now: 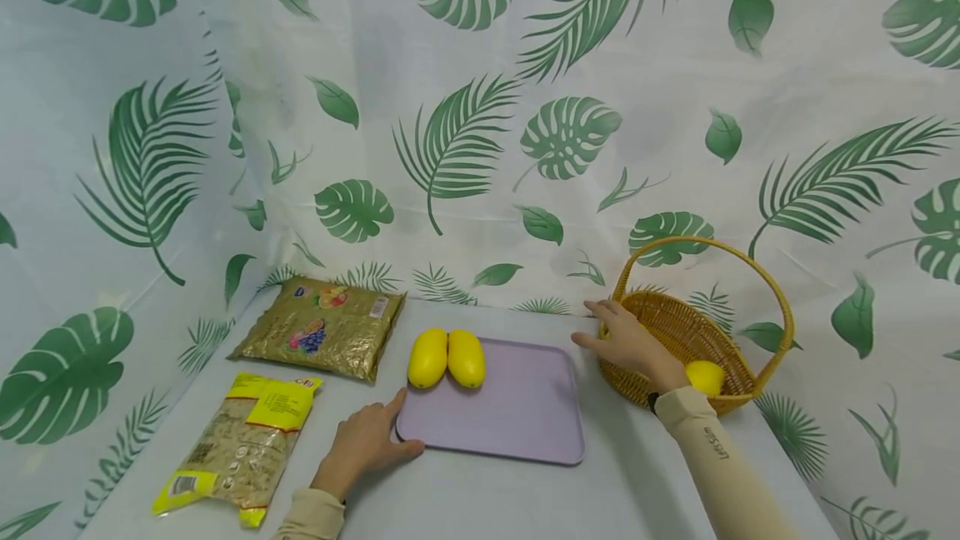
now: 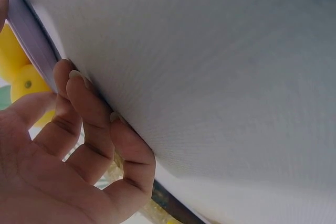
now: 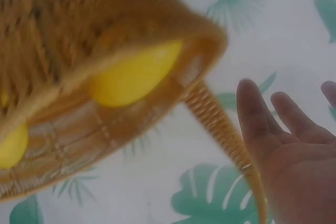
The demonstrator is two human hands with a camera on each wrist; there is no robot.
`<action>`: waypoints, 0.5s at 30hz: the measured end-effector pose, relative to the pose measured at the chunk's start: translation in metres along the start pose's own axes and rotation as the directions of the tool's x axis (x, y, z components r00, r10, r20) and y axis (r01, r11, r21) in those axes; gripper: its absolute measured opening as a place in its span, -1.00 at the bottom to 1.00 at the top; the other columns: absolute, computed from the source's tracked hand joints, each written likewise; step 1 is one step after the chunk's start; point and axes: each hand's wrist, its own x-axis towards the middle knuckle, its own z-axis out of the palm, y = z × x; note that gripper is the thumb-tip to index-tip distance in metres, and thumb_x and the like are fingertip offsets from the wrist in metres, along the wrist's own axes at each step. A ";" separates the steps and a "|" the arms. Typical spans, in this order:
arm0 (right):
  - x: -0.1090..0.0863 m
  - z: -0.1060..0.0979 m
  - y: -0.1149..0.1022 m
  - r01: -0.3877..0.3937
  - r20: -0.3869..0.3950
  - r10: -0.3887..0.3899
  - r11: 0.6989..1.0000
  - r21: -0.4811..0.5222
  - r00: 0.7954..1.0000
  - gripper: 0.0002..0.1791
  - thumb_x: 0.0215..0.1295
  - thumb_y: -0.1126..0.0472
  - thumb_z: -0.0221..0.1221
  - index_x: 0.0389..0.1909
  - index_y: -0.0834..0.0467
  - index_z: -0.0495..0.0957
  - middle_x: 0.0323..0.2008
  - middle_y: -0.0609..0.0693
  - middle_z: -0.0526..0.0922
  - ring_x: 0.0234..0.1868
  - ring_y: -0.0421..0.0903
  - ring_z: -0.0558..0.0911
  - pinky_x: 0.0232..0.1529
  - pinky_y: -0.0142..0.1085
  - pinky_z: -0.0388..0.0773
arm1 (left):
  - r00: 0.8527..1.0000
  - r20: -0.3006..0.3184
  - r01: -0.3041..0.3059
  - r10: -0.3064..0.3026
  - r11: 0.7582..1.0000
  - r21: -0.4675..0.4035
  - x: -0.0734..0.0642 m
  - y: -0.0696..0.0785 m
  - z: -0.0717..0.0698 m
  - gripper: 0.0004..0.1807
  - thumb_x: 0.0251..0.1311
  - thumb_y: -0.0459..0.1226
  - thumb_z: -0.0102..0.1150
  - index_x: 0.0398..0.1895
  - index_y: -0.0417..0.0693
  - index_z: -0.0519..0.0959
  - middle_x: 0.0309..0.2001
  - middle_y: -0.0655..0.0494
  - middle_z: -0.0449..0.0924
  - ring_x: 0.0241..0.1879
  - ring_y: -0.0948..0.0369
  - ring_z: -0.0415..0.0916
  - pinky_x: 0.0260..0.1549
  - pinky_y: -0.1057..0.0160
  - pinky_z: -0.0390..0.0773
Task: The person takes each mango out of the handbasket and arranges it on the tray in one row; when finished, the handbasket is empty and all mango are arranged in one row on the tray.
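Two yellow mangoes (image 1: 447,359) lie side by side on the back left of a lilac tray (image 1: 517,415). My left hand (image 1: 365,444) is at the tray's front left corner, index finger by the left edge and thumb at the front edge. In the left wrist view its other fingers (image 2: 134,145) bend against the white tabletop. Over the left rim of a wicker basket (image 1: 731,357) is my right hand (image 1: 626,344), fingers extended and holding nothing. A yellow fruit (image 1: 705,376) shows inside; the right wrist view shows a yellow fruit (image 3: 136,77) under the rim and another at the left edge.
A gold packet (image 1: 322,327) lies at the back left of the table, and a yellow-and-clear packet (image 1: 240,448) in front of it. The basket's tall handle (image 1: 780,307) arches up at the right. Leaf-print curtain (image 1: 465,257) hangs behind the table.
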 end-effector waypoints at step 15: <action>0.002 -0.019 0.049 -0.054 0.059 0.058 0.996 -0.071 0.997 -0.11 0.42 -0.27 0.08 0.51 0.27 0.17 0.46 0.50 0.13 0.43 0.54 0.16 0.30 0.45 0.23 | 1.000 0.010 0.009 -0.009 1.000 -0.015 0.000 0.000 0.000 0.06 -0.05 0.26 0.43 0.49 -0.03 0.32 0.05 -0.27 0.64 -0.04 -0.19 0.61 -0.11 -0.32 0.54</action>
